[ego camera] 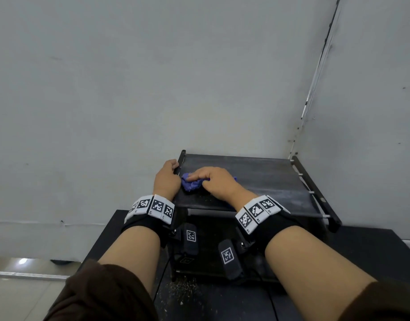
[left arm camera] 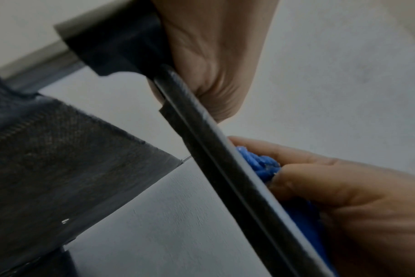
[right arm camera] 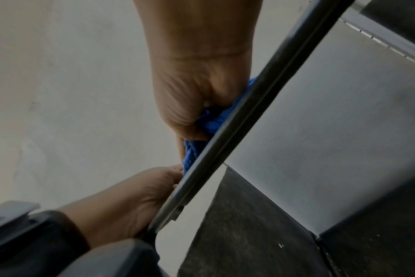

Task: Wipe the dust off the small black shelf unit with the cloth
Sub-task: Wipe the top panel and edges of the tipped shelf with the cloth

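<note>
My left hand (ego camera: 166,176) grips the black side rail (ego camera: 179,163) of the small black shelf unit (ego camera: 257,181), fingers curled over the rail near its far end; the left wrist view shows the palm wrapped tight round that bar. My right hand (ego camera: 216,181) sits just right of it on the top shelf, fingers bent down over the cloth (ego camera: 191,184), a bunched blue wad pressed flat to the fabric top. Thumb & forefinger pinch it, so the hold is narrow w/ cloth inside, not wide. Cloth pokes out left of my right fingertips, nearly touching the left hand, right by the rail. In the right wrist view the blue wad is squeezed betw. palm & shelf edge.

Shelf top stretches away to the right of my right hand, w/ pale dust streaks across it, esp. toward the near-right part. Specks also lie near my right wrist. Right-hand rail w/ metal pegs is well apart from both hands. Unit stands on a black table (ego camera: 373,251), in a corner of grey walls (ego camera: 106,89); lower shelf below my wrists, mostly hidden. Crumbs or grit on the table near my forearms. Both wrists wear black bands w/ marker tags (ego camera: 153,206).
</note>
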